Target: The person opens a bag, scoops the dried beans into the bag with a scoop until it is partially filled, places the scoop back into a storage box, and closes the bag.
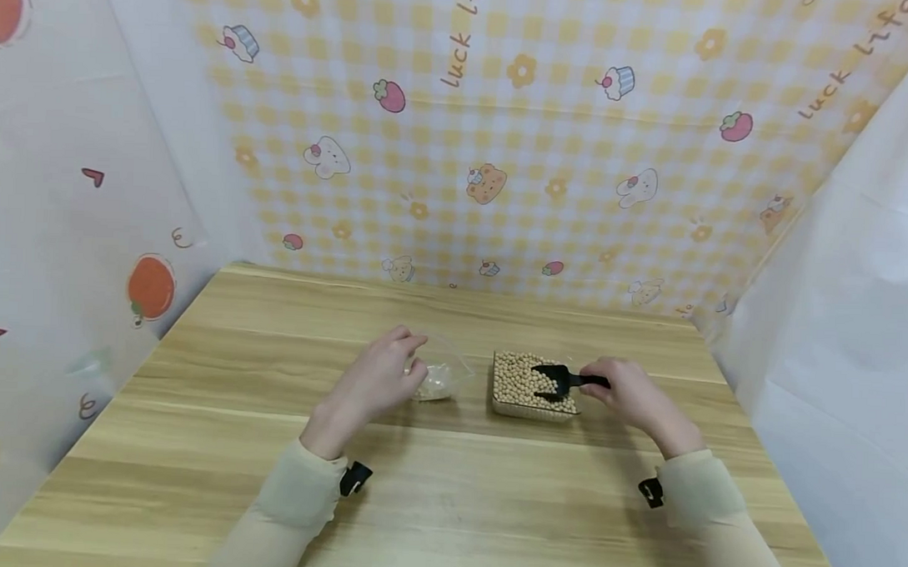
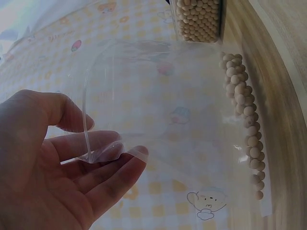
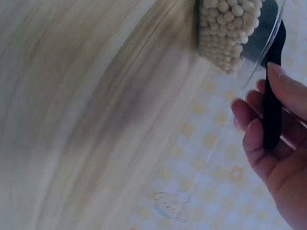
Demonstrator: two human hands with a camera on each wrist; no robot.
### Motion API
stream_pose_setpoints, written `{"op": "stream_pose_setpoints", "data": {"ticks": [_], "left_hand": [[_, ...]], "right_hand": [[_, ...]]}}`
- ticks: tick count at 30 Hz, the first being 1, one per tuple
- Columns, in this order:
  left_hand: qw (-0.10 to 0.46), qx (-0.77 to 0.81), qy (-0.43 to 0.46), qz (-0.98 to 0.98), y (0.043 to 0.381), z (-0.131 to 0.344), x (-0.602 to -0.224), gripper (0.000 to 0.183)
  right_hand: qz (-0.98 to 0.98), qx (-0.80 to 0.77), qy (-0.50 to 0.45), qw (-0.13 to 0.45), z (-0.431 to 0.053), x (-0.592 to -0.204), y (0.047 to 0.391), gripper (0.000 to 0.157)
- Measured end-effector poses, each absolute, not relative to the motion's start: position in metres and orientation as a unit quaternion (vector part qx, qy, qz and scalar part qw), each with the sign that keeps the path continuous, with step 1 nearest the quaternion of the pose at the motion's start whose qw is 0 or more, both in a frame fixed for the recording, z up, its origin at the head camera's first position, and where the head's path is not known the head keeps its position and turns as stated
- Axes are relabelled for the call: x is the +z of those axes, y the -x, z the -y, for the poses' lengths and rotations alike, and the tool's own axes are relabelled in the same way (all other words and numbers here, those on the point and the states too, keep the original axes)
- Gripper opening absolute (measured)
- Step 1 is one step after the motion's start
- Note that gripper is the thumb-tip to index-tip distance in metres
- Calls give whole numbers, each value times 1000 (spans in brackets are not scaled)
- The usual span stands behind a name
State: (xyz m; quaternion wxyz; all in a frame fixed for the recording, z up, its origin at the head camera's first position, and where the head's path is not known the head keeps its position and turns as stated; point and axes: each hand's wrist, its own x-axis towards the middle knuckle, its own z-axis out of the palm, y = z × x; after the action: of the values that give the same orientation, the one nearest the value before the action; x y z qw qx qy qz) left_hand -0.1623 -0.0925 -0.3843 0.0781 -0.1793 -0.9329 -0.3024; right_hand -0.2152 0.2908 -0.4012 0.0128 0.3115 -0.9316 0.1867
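Note:
My left hand holds the upper edge of a clear zip bag, thumb and fingers at its mouth. Pale round beans line the bottom of this bag. To its right on the table, a clear rectangular box is filled with similar beans. My right hand grips the handle of a small black shovel; its blade sits among the beans at the box's right side. In the right wrist view, the fingers wrap the black handle and the blade shows through the clear wall.
Both things stand on a wood-grain table. Behind it hangs a yellow checked cloth with cartoon prints. White sheets hang at the left and right sides.

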Motion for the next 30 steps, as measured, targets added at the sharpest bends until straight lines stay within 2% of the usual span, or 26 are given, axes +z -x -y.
{"op": "stream_pose_setpoints", "data": {"ticks": [11, 18, 24, 30], "left_hand": [[79, -301, 189, 931, 164, 92, -385, 42], [77, -301, 186, 932, 164, 94, -387, 42], [70, -309, 181, 931, 165, 94, -387, 43], [65, -311, 174, 932, 166, 94, -387, 44]], "right_hand": [[933, 258, -249, -17, -305, -417, 214, 31], [931, 306, -194, -44, -310, -426, 210, 31], [919, 360, -158, -41, -315, -436, 206, 32], [916, 376, -138, -40, -318, -428, 203, 34]]}}
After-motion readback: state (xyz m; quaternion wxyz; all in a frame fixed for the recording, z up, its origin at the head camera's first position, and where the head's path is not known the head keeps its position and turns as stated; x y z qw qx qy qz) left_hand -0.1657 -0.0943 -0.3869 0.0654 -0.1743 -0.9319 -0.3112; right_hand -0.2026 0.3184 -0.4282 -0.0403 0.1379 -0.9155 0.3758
